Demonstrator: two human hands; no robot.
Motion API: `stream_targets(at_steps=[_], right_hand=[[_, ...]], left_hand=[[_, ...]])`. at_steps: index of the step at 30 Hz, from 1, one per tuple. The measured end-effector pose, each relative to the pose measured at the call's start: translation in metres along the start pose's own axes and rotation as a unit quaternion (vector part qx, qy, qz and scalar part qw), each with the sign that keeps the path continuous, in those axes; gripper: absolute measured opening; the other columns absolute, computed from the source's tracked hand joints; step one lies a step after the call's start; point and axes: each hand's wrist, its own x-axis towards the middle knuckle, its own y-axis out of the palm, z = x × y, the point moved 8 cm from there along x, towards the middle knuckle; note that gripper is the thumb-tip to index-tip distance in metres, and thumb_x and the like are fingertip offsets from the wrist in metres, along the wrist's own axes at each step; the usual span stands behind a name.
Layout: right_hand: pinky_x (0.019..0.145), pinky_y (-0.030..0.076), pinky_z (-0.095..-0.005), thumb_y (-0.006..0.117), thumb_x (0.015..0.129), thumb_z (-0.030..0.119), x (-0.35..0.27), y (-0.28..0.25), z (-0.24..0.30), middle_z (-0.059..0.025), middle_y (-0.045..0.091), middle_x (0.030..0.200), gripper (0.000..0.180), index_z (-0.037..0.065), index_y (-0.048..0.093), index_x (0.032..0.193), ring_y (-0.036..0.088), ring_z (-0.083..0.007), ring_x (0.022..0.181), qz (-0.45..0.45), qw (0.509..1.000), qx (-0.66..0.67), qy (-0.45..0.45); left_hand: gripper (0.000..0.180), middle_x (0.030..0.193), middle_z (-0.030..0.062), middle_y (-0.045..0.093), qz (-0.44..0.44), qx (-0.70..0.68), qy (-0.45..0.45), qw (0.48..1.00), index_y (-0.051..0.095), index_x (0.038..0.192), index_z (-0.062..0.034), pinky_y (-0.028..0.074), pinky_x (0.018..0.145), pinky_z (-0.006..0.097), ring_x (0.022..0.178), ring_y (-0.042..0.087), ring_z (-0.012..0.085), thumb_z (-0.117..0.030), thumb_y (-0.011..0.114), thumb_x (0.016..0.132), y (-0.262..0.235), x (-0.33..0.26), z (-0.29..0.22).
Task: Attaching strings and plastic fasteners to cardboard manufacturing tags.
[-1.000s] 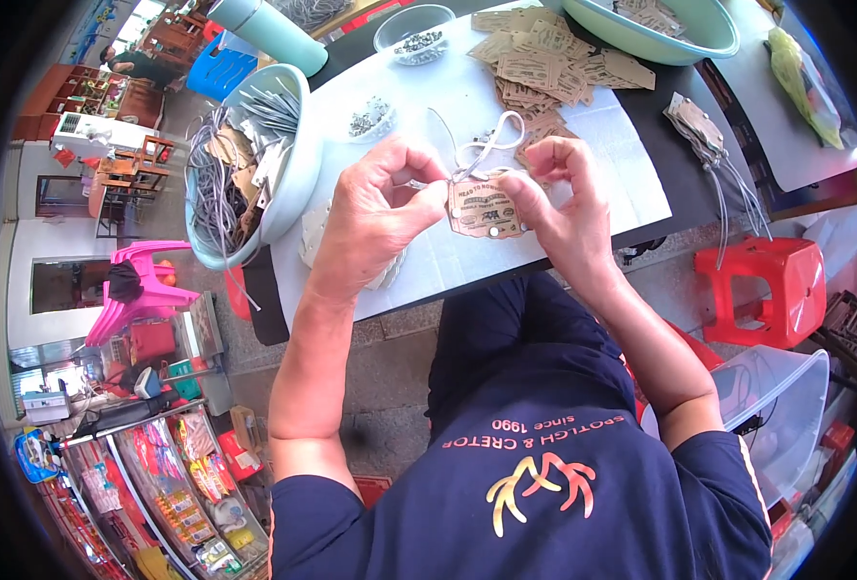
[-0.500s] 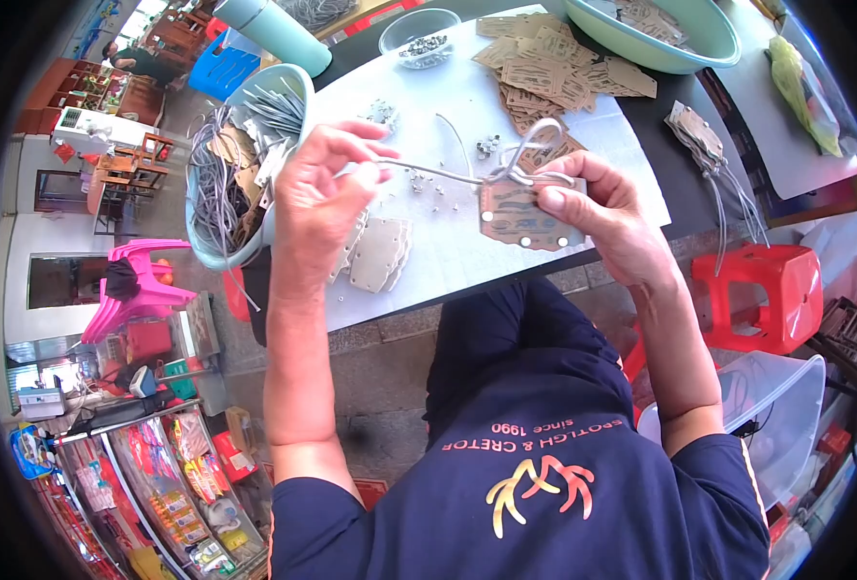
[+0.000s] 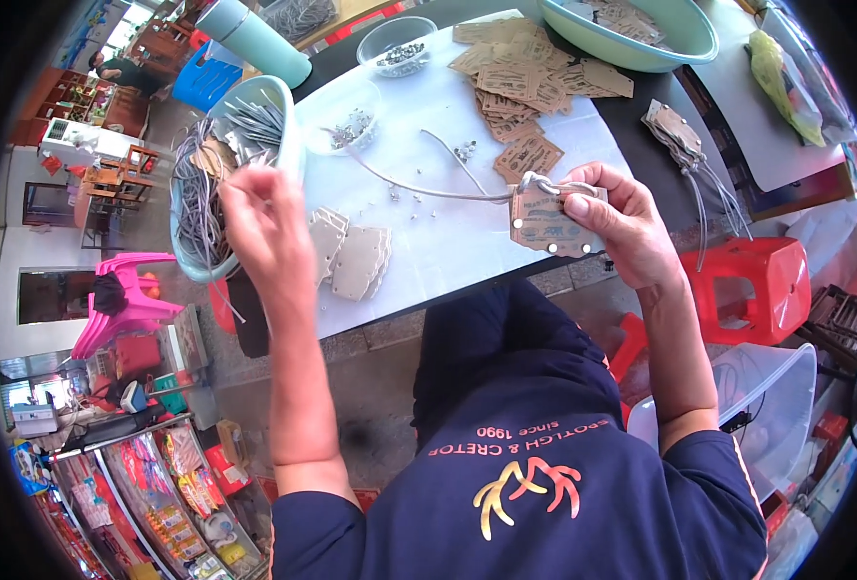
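My right hand (image 3: 627,224) pinches a small brown cardboard tag (image 3: 551,220) by its right side. White round studs sit along the tag's lower edge. A grey cord (image 3: 467,196) is knotted at its top, and its two loose ends stretch left over the white sheet. Smeared by motion, my left hand (image 3: 269,227) is beside the right rim of a light blue basin (image 3: 293,145). Its fingers are too blurred to read. Grey cords (image 3: 197,198) and brown card pieces fill that basin.
Flat card pieces (image 3: 361,259) lie on the white sheet (image 3: 428,261), with small metal studs scattered behind. Clear bowls (image 3: 397,39) hold more studs. Printed tags (image 3: 515,72) are heaped near a green basin (image 3: 641,48). Corded tags (image 3: 675,135) lie right, above a red stool (image 3: 752,290).
My left hand has let go of the cord and moved left toward the blue basin. The cord's loops have tightened into a knot at the tag. My right hand keeps its hold.
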Motion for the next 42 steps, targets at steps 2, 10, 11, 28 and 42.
stream_targets(at_steps=[2, 10, 11, 28, 42], right_hand=[[0.071, 0.055, -0.0283, 0.070, 0.087, 0.017, -0.002, -0.003, 0.003, -0.0039, 0.064, 0.094, 0.021, 0.003, 0.062, 0.101, 0.062, -0.0116, 0.084, -0.011, 1.000, 0.001, -0.007], [0.078, 0.051, -0.0230, 0.070, 0.087, 0.013, -0.009, 0.018, 0.011, -0.0022, 0.065, 0.095, 0.019, 0.003, 0.063, 0.102, 0.062, -0.0084, 0.087, -0.016, 0.998, -0.026, -0.060], [0.077, 0.051, -0.0225, 0.070, 0.087, 0.011, -0.010, 0.019, 0.013, -0.0019, 0.065, 0.095, 0.019, 0.003, 0.063, 0.103, 0.061, -0.0081, 0.087, -0.025, 0.996, -0.038, -0.083], [0.069, 0.045, -0.0195, 0.071, 0.086, 0.010, -0.016, 0.019, 0.002, 0.0014, 0.061, 0.093, 0.020, 0.005, 0.069, 0.105, 0.056, -0.0048, 0.081, -0.107, 0.985, -0.049, -0.125], [0.071, 0.049, -0.0221, 0.075, 0.084, 0.018, -0.004, 0.040, -0.005, 0.0000, 0.066, 0.085, 0.021, 0.003, 0.064, 0.095, 0.060, -0.0061, 0.077, -0.003, 0.994, -0.104, 0.040]], left_hand=[[0.031, 0.067, -0.0018, 0.051, 0.135, -0.059, -0.081, 0.986, 0.055, 0.078, -0.0054, 0.034, 0.054, 0.022, 0.060, 0.041, 0.0054, -0.024, 0.045, 0.101, 0.036, -0.039, -0.031], [0.059, 0.107, 0.0159, 0.065, 0.336, -0.261, -0.240, 0.872, 0.059, 0.114, 0.0083, 0.053, 0.081, 0.035, 0.097, 0.064, 0.0222, -0.044, 0.033, 0.102, 0.129, -0.089, -0.037], [0.059, 0.107, 0.0159, 0.065, 0.336, -0.261, -0.240, 0.872, 0.059, 0.114, 0.0083, 0.053, 0.081, 0.035, 0.097, 0.064, 0.0222, -0.044, 0.033, 0.102, 0.132, -0.088, -0.039], [0.038, 0.096, 0.0144, 0.068, 0.142, -0.433, -0.307, 0.836, 0.061, 0.108, 0.0047, 0.056, 0.071, 0.030, 0.081, 0.067, 0.0171, -0.029, 0.045, 0.100, 0.124, -0.070, -0.032], [0.020, 0.084, 0.0096, 0.068, 0.128, -0.320, -0.272, 0.898, 0.066, 0.097, 0.0013, 0.053, 0.065, 0.024, 0.073, 0.065, 0.0122, -0.017, 0.063, 0.092, 0.111, -0.057, -0.027]])
